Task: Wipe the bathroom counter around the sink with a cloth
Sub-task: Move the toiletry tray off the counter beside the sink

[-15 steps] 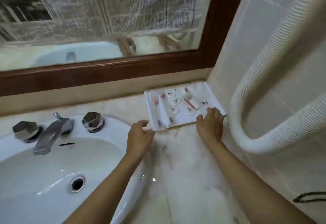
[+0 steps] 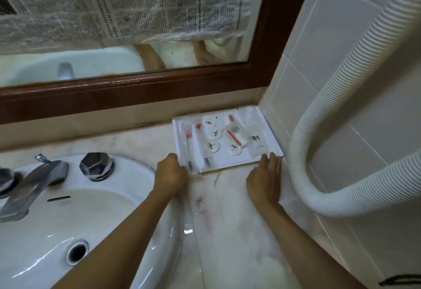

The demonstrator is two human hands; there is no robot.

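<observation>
One tray (image 2: 237, 163), at one o'clock of the sink (image 2: 136, 165), holds four discs (image 2: 215, 134); left hand (image 2: 170, 173) grips it, right hand (image 2: 264, 179) touches it flat-fingered.

the left hand (image 2: 171, 174) grips the white tray (image 2: 230, 161) at its near corner. the right hand (image 2: 264, 181) touches its edge.

I see a white tray (image 2: 271, 144) holding white discs (image 2: 215, 133) with small black marks and red-tipped sticks (image 2: 234, 139). The counter (image 2: 227, 220) is cream marble with faint reddish streaks. The sink (image 2: 41, 231) is glossy white, the tap (image 2: 34, 188) silver. The mirror frame (image 2: 136, 90) is dark reddish-brown; the newspaper (image 2: 159, 4) is black print on grey-white. Ribbed hose (image 2: 304, 133) and tiles (image 2: 319, 38) are white.
</observation>
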